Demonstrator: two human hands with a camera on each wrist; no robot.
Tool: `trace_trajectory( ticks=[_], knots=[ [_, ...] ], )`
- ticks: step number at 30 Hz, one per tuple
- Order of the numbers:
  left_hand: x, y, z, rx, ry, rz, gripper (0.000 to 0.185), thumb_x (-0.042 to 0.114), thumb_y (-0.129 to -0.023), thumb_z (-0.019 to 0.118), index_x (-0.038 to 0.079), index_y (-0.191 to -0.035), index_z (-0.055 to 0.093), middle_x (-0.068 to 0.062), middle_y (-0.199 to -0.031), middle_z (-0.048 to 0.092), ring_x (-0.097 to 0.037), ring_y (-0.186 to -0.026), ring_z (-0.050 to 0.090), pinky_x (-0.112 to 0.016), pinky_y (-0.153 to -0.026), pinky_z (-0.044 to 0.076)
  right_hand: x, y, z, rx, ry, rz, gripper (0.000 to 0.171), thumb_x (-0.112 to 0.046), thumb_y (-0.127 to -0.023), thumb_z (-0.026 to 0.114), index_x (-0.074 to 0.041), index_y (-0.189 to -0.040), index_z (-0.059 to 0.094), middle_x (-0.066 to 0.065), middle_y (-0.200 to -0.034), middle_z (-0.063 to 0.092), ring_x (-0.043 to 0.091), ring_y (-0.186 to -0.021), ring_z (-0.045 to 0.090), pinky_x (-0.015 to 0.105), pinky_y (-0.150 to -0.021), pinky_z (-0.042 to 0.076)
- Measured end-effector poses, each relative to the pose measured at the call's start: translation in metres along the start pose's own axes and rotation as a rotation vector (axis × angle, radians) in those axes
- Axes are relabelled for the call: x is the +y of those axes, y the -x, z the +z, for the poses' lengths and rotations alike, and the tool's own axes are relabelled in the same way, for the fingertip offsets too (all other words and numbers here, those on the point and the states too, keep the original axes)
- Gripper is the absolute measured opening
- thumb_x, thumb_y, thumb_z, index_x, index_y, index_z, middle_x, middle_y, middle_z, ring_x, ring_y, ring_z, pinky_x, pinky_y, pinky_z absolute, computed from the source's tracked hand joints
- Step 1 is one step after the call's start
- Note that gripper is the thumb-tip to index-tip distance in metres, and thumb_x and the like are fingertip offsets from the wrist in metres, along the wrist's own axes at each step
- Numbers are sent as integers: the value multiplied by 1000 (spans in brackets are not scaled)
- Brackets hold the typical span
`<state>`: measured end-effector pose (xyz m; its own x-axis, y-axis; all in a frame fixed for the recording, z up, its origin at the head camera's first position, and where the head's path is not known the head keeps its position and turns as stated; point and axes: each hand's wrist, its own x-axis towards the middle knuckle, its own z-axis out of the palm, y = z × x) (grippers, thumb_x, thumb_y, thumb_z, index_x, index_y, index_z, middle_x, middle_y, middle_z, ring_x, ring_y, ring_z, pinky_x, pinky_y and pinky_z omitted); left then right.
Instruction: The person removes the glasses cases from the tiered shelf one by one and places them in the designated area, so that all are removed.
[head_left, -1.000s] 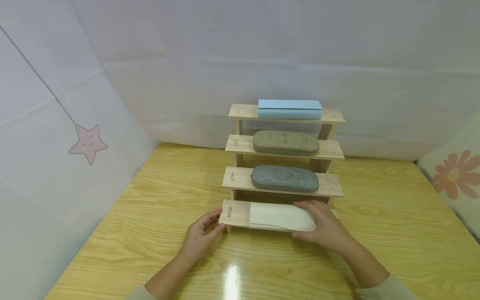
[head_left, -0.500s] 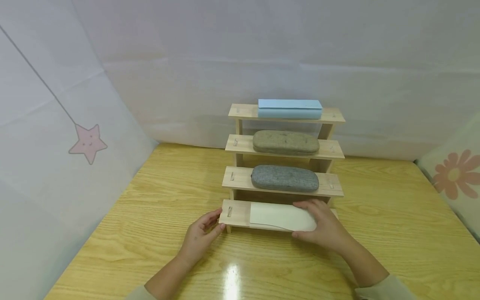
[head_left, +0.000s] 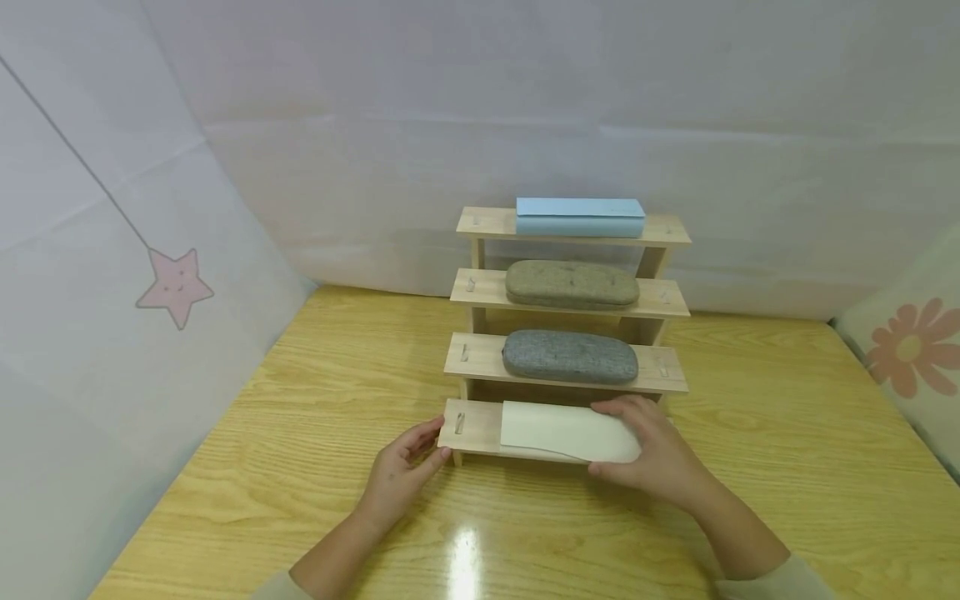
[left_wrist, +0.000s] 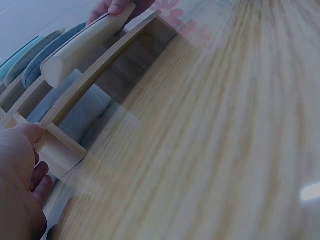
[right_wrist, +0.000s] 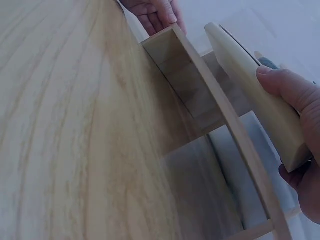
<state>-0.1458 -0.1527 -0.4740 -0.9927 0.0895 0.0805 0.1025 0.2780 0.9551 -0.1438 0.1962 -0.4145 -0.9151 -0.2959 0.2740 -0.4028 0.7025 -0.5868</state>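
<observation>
A stepped wooden display stand [head_left: 468,427] has several tiers. At its lowest tier my right hand [head_left: 654,450] grips the right end of a cream glasses case [head_left: 558,429], thumb on the front side and fingers behind. Both wrist views show a gap between the case [right_wrist: 260,100] and the lowest board [right_wrist: 225,107]. My left hand [head_left: 401,471] holds the left end of that board, its thumb at the front corner. A grey glasses case [head_left: 570,357], an olive one [head_left: 572,284] and a light blue folding case [head_left: 579,218] lie on the tiers above.
The stand is on a wood-grain table [head_left: 337,375]. A pale cloth backdrop [head_left: 375,167] rises behind and at both sides, with a pink star [head_left: 177,287] at left and a coral flower [head_left: 911,348] at right.
My right hand and the cream glasses case have shifted slightly right, and the case sits a little higher. My left hand stays at the board's left end.
</observation>
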Motion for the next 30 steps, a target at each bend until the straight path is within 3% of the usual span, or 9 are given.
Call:
trace_trajectory(
  ticks=[14, 25, 30],
  knots=[
    [0, 1, -1, -6, -12, 3, 45, 21, -91, 71, 9, -132, 59, -11, -140, 57, -31, -129, 55, -36, -108, 46, -12, 2, -25, 8, -40, 13, 70, -30, -67, 91, -13, -127, 61, 9, -128, 58, 29, -114, 56, 48, -90, 50],
    [1, 1, 0, -3, -17, 12, 45, 22, -91, 71, 9, -132, 59, -12, -139, 58, -32, -128, 56, -37, -108, 47, -19, -1, -58, 31, -29, 11, 67, -27, -70, 89, -19, -130, 59, 0, -128, 57, 14, -111, 49, 29, -85, 49],
    [1, 1, 0, 4, -9, 1, 44, 20, -90, 71, 9, -132, 60, -12, -138, 59, -31, -128, 57, -37, -108, 47, -20, -3, -75, 39, -37, 26, 69, -24, -72, 89, -17, -132, 57, 2, -131, 55, 6, -108, 47, 22, -81, 48]
  ],
)
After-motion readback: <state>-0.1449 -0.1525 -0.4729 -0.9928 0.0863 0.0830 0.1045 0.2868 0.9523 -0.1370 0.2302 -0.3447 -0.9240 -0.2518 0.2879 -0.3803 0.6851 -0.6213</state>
